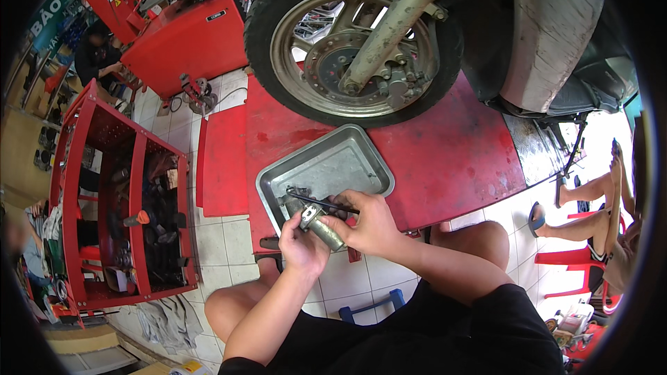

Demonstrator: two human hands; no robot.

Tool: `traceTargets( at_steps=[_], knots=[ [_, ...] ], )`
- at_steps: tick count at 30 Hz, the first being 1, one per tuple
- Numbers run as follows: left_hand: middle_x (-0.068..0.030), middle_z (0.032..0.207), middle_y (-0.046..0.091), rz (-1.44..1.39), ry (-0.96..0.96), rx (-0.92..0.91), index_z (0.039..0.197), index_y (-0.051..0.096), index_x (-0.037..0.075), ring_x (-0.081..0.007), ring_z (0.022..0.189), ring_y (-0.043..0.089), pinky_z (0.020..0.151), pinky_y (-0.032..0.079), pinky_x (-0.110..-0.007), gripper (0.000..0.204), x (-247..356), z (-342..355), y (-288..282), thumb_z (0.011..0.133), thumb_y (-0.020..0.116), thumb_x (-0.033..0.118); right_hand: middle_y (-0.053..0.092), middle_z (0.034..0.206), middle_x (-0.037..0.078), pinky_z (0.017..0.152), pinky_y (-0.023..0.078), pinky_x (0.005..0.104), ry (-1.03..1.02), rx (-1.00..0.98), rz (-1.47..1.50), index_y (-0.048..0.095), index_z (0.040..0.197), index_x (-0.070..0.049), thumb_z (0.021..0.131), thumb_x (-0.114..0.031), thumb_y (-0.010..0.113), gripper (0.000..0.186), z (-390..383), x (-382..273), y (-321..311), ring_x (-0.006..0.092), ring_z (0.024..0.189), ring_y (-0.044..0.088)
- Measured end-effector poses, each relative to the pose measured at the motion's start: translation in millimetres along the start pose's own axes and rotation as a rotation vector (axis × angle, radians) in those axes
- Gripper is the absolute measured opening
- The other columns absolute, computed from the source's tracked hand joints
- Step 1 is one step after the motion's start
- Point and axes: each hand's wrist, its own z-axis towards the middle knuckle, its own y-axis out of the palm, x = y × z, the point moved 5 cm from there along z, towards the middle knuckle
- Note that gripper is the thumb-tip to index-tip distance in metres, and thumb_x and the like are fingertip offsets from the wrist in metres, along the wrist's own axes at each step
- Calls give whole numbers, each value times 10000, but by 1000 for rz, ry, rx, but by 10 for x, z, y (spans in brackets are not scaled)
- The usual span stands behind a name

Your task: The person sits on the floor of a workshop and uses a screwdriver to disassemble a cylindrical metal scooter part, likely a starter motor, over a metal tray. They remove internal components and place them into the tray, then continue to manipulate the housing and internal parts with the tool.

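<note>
Over the near edge of a shallow metal tray (381, 167), my left hand (303, 250) is closed round a grey metal part (329, 234) with a cylindrical body and a holed flange, which looks like a carburetor. My right hand (375, 226) pinches a thin black stick-like tool (317, 201), whose far end reaches over the part's upper side. The right thumb lies close against the cylinder. What the tool's tip is like is too small to make out. Small dark fittings show at the part's far end, above the tray floor.
The tray rests on a red lift platform (451, 160), under a scooter's front wheel (354, 48). A red tool rack (135, 201) stands left. Behind it are a red cabinet (184, 45) and a seated person (97, 55). Another person's legs (590, 205) and red stools (573, 260) are right.
</note>
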Motion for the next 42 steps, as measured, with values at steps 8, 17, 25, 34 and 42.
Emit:
traceTargets(
  at_steps=[8,17,25,34,42],
  knots=[
    [-142,1200,644,21,8,-31,1265,576,22,-304,1149,607,1053,460,-461,460,10,-61,193,913,568,317,662,691,211,567,518,371,-14,2,-103,737,978,40,812,-289,822,379,-9,14,-11,318,610,697],
    [-180,1267,621,77,34,-42,1268,560,30,-322,1206,579,1096,422,-469,452,1,-49,178,919,556,316,677,723,217,577,522,379,-8,23,-47,739,996,39,828,-317,811,400,-25,32,-7,319,623,692],
    [-234,1332,584,71,46,-30,1257,539,44,-349,1244,554,1120,394,-479,429,-17,-31,151,915,543,303,676,703,220,567,516,365,36,-4,-84,738,975,50,828,-310,819,398,-33,33,-26,287,594,674],
    [-99,1171,651,62,56,17,1199,599,67,-282,1150,594,1062,444,-446,375,-47,-11,76,924,557,320,685,702,215,556,516,343,16,20,-22,739,954,66,813,-308,848,414,-31,73,-26,246,581,687],
    [-131,1233,615,61,31,-21,1243,557,47,-293,1209,558,1111,392,-433,410,-32,-32,144,907,554,284,700,767,245,622,556,396,54,-5,-18,741,997,51,833,-369,803,456,-30,114,-29,373,699,722]
  ],
)
